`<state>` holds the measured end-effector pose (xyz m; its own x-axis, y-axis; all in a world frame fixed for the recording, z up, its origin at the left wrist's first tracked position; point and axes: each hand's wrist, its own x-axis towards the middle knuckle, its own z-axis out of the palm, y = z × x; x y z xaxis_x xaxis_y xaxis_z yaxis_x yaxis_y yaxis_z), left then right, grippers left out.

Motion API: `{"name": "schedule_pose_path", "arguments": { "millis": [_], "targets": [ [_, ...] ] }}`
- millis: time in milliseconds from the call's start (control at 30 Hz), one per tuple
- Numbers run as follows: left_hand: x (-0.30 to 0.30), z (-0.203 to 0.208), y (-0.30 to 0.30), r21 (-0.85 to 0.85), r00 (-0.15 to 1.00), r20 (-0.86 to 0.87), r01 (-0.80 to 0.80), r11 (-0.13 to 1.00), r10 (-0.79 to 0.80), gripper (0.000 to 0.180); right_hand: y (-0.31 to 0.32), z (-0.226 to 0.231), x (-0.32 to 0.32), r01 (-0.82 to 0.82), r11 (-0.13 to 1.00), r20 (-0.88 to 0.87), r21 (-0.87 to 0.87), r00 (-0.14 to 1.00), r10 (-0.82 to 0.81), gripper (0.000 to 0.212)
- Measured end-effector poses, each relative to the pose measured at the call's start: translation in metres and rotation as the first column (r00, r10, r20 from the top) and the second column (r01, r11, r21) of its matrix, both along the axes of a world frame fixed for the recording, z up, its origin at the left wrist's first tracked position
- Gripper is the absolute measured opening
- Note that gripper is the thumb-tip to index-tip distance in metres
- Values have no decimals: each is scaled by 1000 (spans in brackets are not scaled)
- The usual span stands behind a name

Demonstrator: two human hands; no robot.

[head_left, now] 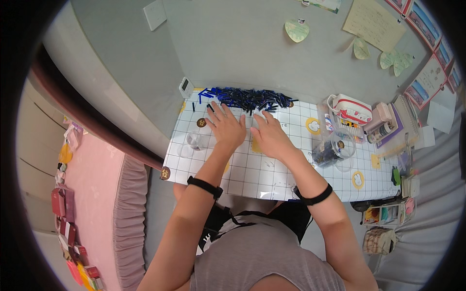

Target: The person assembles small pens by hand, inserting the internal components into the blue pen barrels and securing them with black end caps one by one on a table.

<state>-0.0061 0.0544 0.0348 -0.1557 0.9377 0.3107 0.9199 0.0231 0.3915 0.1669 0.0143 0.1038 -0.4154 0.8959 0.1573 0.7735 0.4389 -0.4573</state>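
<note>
A long heap of small dark blue and black tubes (247, 98), which look like ink cartridges, lies along the back edge of the grid-patterned table (238, 182). My left hand (226, 127) is spread flat just in front of the heap, its fingertips close to the nearest tubes. Beside it, my right hand (272, 135) reaches toward the same heap with fingers stretched out, holding nothing. A small clear cup (194, 140) stands left of my left hand. To the right of my right forearm, a clear jar (329, 151) holds more dark tubes.
A small white device with a screen (186, 87) stands at the table's back left corner. A white and red pouch (350, 110), notebooks (400, 121) and a pink box (380, 114) crowd the right end. A grey wall rises behind; a pink bed (97, 179) is at left.
</note>
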Motion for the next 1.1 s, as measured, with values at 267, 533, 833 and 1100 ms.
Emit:
{"name": "schedule_pose_path", "arguments": {
  "millis": [267, 533, 833, 1100],
  "targets": [
    [-17, -13, 29, -266, 984, -128, -153, 952, 122, 89, 58, -55, -22, 134, 990, 248, -46, 962, -118, 79],
    [-14, -36, 35, -230, 986, -164, -79, 970, 41, 92, 66, -55, -21, 228, 961, 433, -158, 890, -140, 97],
    [7, -30, -8, -216, 975, -165, 109, 970, -146, 82, 47, -68, 1, 147, 982, 447, -118, 891, -79, 100],
    [10, -28, -37, -287, 940, -81, 295, 911, -330, 72, 18, -61, 16, 90, 986, 432, -142, 902, -20, 101]
  ]
}}
